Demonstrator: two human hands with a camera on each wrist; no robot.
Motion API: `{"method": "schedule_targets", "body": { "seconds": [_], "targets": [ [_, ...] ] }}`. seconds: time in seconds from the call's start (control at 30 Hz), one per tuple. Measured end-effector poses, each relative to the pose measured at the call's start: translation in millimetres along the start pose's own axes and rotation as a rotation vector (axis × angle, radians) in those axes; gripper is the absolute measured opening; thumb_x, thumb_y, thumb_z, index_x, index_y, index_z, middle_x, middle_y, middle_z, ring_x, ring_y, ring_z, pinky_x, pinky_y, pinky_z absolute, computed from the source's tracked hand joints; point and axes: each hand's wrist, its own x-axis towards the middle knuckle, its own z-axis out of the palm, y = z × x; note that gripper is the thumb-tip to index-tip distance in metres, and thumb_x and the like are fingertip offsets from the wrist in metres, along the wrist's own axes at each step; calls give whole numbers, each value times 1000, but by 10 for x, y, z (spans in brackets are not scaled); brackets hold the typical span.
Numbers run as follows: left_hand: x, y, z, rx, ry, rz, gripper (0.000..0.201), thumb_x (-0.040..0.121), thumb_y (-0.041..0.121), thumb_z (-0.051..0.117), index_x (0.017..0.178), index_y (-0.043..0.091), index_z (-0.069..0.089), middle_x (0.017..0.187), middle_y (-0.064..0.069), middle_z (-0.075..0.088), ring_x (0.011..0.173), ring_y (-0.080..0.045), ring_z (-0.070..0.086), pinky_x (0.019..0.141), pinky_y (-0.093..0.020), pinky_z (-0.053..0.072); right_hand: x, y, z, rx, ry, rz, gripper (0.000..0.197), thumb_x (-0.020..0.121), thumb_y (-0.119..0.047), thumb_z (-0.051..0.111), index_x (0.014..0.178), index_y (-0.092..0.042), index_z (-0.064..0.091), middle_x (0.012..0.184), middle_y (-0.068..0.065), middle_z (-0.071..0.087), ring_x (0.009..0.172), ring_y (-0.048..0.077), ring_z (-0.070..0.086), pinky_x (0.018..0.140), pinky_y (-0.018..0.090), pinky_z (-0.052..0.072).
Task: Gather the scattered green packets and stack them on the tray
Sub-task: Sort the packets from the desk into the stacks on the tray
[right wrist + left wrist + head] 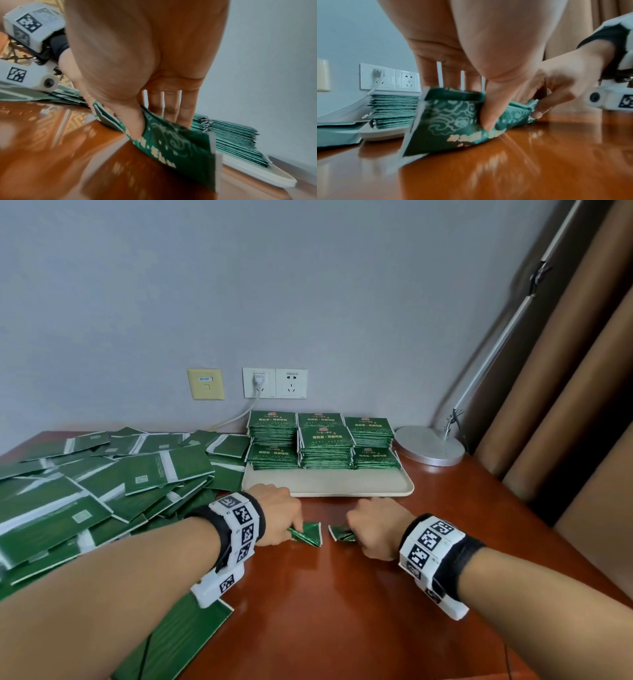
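Observation:
A small bunch of green packets [310,534] [447,121] [180,146] stands on its long edge on the brown table, just in front of the cream tray [329,487]. My left hand [291,525] [485,116] pinches its left end, thumb in front and fingers behind. My right hand [356,532] [139,125] pinches the right end the same way. The tray bears several neat stacks of packets [325,443] along its far side. A big loose pile of scattered packets [102,484] covers the table's left part.
A lamp with a round metal base [430,445] stands right of the tray. Wall sockets [274,383] with a white cable sit behind it. Brown curtains [565,405] hang at the right. One packet [178,642] lies under my left forearm.

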Motion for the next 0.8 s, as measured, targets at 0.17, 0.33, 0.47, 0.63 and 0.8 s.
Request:
{"method": "schedule_targets", "body": {
  "seconds": [0.17, 0.33, 0.47, 0.63, 0.8],
  "targets": [
    [51, -252, -268, -27, 101, -96, 33, 100, 34, 54, 132, 28, 62, 113, -1, 70, 104, -24, 64, 94, -37, 51, 175, 374, -127, 140, 105, 83, 31, 85, -13, 53, 113, -19, 65, 107, 12, 65, 98, 35, 63, 75, 34, 50],
    [197, -682, -502, -21, 246, -250, 37, 100, 37, 54, 136, 32, 59, 126, -3, 67, 113, -25, 62, 91, -36, 51, 443, 878, -169, 210, 269, 212, 28, 86, -10, 49, 109, -21, 63, 112, 4, 63, 100, 31, 62, 77, 37, 51],
    [404, -911, -512, 5, 280, -327, 35, 100, 33, 52, 134, 31, 60, 129, -1, 62, 115, -22, 60, 89, -34, 51, 638, 1176, -71, 183, 274, 325, 35, 88, -10, 48, 120, -16, 61, 117, 6, 55, 110, 31, 56, 73, 35, 42],
    [743, -1047, -433, 61, 267, -334, 35, 100, 23, 50, 131, 31, 63, 120, 5, 57, 110, -19, 60, 77, -31, 51, 887, 1386, 58, 135, 244, 398, 33, 91, -13, 44, 120, -12, 61, 119, 8, 51, 115, 30, 51, 76, 35, 39],
    [1036, -1147, -367, 109, 146, -397, 32, 91, 12, 56, 118, 22, 72, 106, 1, 61, 96, -25, 64, 77, -40, 58, 1172, 1453, 115, 111, 182, 390, 35, 91, -16, 44, 120, -12, 63, 117, 9, 55, 116, 31, 51, 90, 39, 45]
  ]
}}
